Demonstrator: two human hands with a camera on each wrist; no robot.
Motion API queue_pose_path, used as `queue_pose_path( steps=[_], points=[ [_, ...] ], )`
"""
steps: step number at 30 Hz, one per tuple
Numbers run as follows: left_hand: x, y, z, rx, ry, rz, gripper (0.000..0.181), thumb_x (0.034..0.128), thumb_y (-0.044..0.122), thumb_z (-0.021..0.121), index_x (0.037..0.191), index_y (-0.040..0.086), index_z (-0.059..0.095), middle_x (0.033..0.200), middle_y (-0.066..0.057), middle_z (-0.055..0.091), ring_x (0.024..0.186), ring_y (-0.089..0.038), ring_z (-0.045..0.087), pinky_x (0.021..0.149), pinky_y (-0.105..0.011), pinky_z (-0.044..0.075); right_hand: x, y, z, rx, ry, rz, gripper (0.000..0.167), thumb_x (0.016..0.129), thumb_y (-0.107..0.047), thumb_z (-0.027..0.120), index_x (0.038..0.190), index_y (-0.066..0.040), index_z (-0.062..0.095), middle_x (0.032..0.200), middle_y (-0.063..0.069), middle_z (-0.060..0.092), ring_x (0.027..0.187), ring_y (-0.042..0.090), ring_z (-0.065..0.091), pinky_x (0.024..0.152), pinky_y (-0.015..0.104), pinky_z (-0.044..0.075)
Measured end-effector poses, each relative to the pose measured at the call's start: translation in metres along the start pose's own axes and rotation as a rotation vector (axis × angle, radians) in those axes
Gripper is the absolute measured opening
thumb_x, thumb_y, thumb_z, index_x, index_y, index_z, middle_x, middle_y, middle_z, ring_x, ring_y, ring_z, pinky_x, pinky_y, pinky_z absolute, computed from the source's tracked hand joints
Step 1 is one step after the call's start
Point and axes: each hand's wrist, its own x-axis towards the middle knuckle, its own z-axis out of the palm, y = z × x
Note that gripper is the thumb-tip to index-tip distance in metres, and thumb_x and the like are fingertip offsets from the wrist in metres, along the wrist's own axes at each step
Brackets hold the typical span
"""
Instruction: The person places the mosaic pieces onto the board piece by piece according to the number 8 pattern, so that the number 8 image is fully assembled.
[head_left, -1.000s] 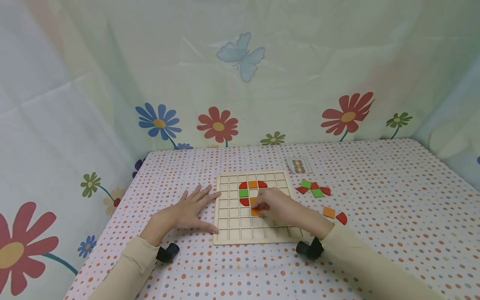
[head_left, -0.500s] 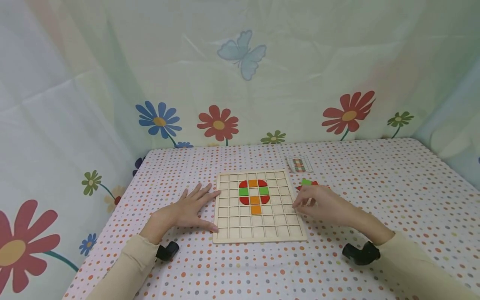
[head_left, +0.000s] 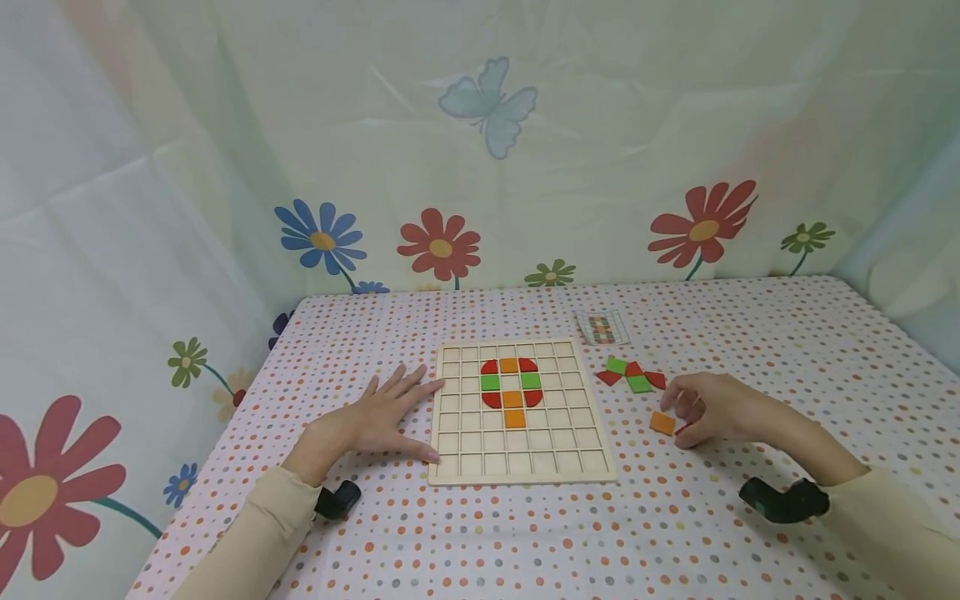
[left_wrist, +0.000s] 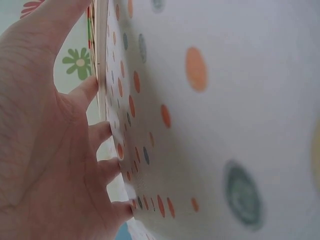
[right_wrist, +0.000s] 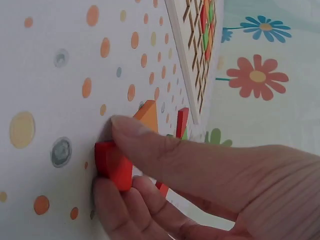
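Head view. The left hand (head_left: 367, 427) lies with fingers spread, thumb and index fingertip at the left edge of the gridded wooden board (head_left: 481, 464). On the board, red corner pieces (head_left: 490, 367), green squares (head_left: 491, 382) and orange squares (head_left: 515, 418) surround one bare cell, the lowest orange square projecting below the ring. The right hand (head_left: 711, 408) is at the right, its fingers bent just beside a loose orange tile (head_left: 662, 423). Further loose pieces (head_left: 639, 384), red and green, lie between board and hand; a patterned card (head_left: 603, 327) lies beyond them. Should the left hand push sideways, the board could slide on the polka-dot cloth (head_left: 450, 542).

Left wrist view. The index fingertip meets the board's side; the other fingertips rest on the cloth. Such light contact would probably steady the board only weakly.

Right wrist view. Thumb and fingers pinch a red quarter-circle piece (right_wrist: 116, 165) by its edges; whether it is clear of the cloth cannot be told. An uneven pinch could tip the piece or let it slip, and the thumb, close to the orange tile, could knock that aside.
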Motion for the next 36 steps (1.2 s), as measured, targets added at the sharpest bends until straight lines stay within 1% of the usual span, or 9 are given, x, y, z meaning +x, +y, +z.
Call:
queue_pose_path(
  steps=[5,8,12,15,18,24,31,36],
  points=[
    [0.0,0.0,0.0,0.0,0.001,-0.004,0.114,0.0805,0.076,0.074,0.169,0.03,0.019,0.176,-0.01,0.005,0.16,-0.041,-0.001,0.124,-0.07,0.003,0.002,-0.004,0.0,0.014,-0.009,0.04,0.028,0.077,0.001,0.089,0.097,-0.001,0.07,0.088,0.005,0.065,0.08,0.02,0.061,0.072,0.036,0.054],
    [0.0,0.0,0.0,-0.001,-0.001,-0.006,0.113,0.081,0.076,0.074,0.169,0.031,0.019,0.176,-0.01,0.005,0.16,-0.041,-0.001,0.124,-0.07,0.002,0.002,-0.007,0.001,0.024,-0.018,0.049,0.025,0.078,0.003,0.088,0.096,-0.001,0.071,0.085,0.004,0.064,0.078,0.02,0.059,0.07,0.035,0.054],
    [-0.002,0.002,0.0,-0.006,0.001,-0.008,0.113,0.0811,0.074,0.075,0.169,0.03,0.02,0.176,-0.011,0.005,0.16,-0.041,-0.001,0.124,-0.07,0.003,0.001,-0.009,0.003,0.023,-0.024,0.044,0.022,0.08,-0.002,0.088,0.094,-0.001,0.071,0.083,0.003,0.063,0.075,0.019,0.058,0.069,0.034,0.052],
    [-0.004,0.003,-0.001,-0.008,0.004,-0.011,0.113,0.081,0.074,0.075,0.169,0.03,0.02,0.176,-0.011,0.006,0.16,-0.042,-0.001,0.124,-0.07,0.002,0.001,-0.01,0.005,0.016,-0.007,0.043,0.023,0.081,-0.009,0.089,0.092,-0.002,0.071,0.08,0.002,0.062,0.073,0.018,0.056,0.066,0.033,0.049],
    [-0.004,0.004,-0.002,-0.009,0.007,-0.009,0.112,0.0816,0.073,0.075,0.169,0.029,0.021,0.176,-0.011,0.006,0.16,-0.042,-0.001,0.124,-0.07,0.002,0.001,-0.01,0.006,0.026,0.013,0.039,0.022,0.081,-0.009,0.089,0.091,-0.002,0.072,0.078,0.002,0.061,0.072,0.018,0.056,0.065,0.033,0.048],
    [-0.004,0.003,-0.002,-0.014,0.008,-0.004,0.112,0.0824,0.072,0.075,0.169,0.028,0.02,0.176,-0.012,0.006,0.16,-0.043,0.0,0.124,-0.071,0.002,0.001,-0.01,0.008,0.019,0.016,0.025,0.022,0.08,-0.005,0.089,0.092,-0.001,0.071,0.082,0.003,0.065,0.075,0.019,0.058,0.067,0.034,0.05],
    [-0.002,0.003,-0.001,-0.008,0.008,-0.011,0.113,0.0824,0.072,0.075,0.169,0.027,0.019,0.176,-0.012,0.005,0.16,-0.043,0.001,0.123,-0.071,0.003,-0.001,-0.01,0.009,0.026,0.03,0.034,0.023,0.079,-0.003,0.089,0.092,-0.004,0.071,0.09,0.002,0.069,0.079,0.019,0.062,0.069,0.035,0.054],
    [0.0,0.001,0.001,0.001,0.002,-0.021,0.113,0.0812,0.075,0.074,0.169,0.029,0.019,0.176,-0.01,0.004,0.161,-0.041,-0.001,0.124,-0.07,0.002,-0.001,-0.01,0.009,0.024,0.041,0.024,0.024,0.076,0.004,0.088,0.095,-0.001,0.074,0.092,0.004,0.07,0.082,0.021,0.064,0.072,0.039,0.057]
  ],
)
